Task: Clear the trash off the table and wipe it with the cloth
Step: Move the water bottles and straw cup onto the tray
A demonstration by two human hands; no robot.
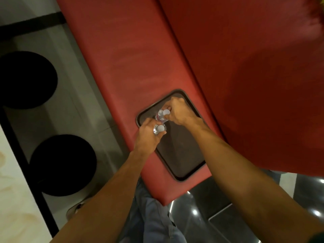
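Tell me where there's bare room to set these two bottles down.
Bare: the tray nearer than the hands, and the red seat beyond it. Crowded: the tray's far corner, where left hand and right hand grip bottles.

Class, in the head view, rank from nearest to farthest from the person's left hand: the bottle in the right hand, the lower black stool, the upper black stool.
1. Bottle in the right hand, right beside the left hand, over the tray.
2. Lower black stool, on the floor to the left.
3. Upper black stool, farther left and higher in the picture.
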